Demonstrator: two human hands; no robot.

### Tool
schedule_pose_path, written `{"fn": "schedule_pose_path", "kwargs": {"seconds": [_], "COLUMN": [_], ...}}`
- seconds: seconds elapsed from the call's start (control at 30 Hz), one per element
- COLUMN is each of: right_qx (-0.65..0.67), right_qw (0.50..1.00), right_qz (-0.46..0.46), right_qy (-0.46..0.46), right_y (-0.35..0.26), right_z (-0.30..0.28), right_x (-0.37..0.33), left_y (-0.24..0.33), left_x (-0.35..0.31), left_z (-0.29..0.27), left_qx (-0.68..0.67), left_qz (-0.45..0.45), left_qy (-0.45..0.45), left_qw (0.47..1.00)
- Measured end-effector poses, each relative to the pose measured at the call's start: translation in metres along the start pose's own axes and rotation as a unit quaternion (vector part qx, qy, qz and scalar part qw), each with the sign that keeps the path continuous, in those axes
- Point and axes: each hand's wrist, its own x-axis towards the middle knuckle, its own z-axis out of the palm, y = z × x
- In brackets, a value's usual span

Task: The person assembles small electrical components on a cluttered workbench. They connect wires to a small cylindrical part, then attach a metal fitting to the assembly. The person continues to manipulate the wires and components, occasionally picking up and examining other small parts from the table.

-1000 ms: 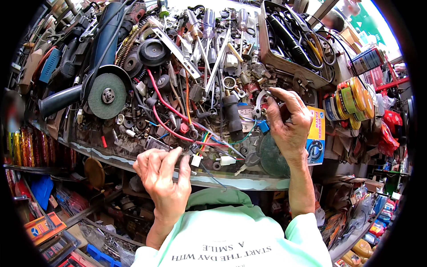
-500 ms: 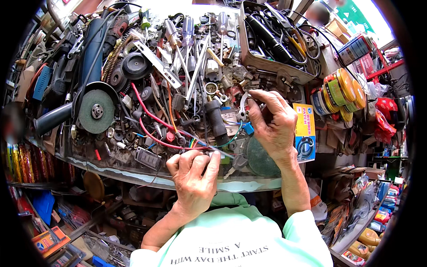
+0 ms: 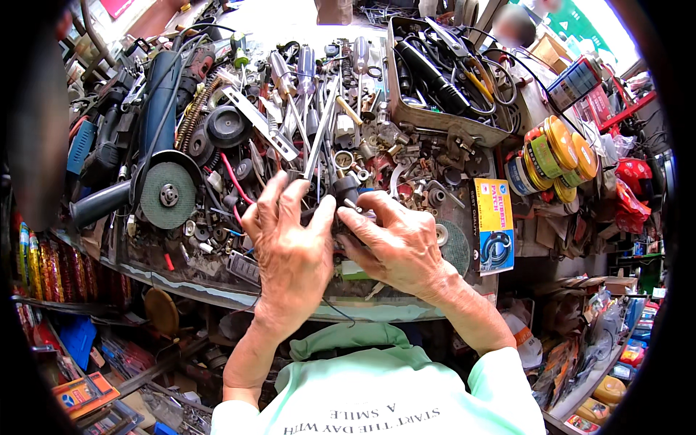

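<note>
Head view: left hand [image 3: 290,250] and right hand [image 3: 399,246] meet over the cluttered surface [image 3: 217,286], fingers clamped together on a small black cylindrical part [image 3: 345,190]. Left lies a round-disc grinder [image 3: 163,190]; behind, a dented metal tray [image 3: 435,119].

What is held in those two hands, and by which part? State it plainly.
Both hands, left hand and right hand, close together on a small black part over the cluttered workbench. The fingers hide most of it, so the exact place of the grip cannot be told.
</note>
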Motion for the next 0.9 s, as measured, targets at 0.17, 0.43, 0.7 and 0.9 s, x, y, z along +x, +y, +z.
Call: {"fn": "schedule_pose_path", "kwargs": {"seconds": [0.17, 0.43, 0.7, 0.9], "right_qx": [-0.001, 0.078, 0.136, -0.091], "right_qw": [0.992, 0.965, 0.912, 0.934], "right_qz": [0.124, 0.244, 0.341, 0.292], "right_qy": [-0.008, 0.057, 0.183, 0.185], "right_y": [0.006, 0.012, 0.021, 0.023], "right_z": [-0.007, -0.019, -0.048, -0.071], "right_x": [-0.005, 0.001, 0.008, -0.017], "left_y": [-0.010, -0.022, -0.023, -0.024], "left_x": [0.000, -0.006, -0.010, -0.012], "left_z": [-0.001, -0.007, 0.003, 0.002], "left_qx": [-0.004, -0.040, -0.028, -0.036], "left_qz": [-0.013, -0.009, 0.004, 0.004], "left_qy": [-0.018, -0.008, 0.027, 0.032], "left_qw": [1.000, 0.999, 0.999, 0.999]}}
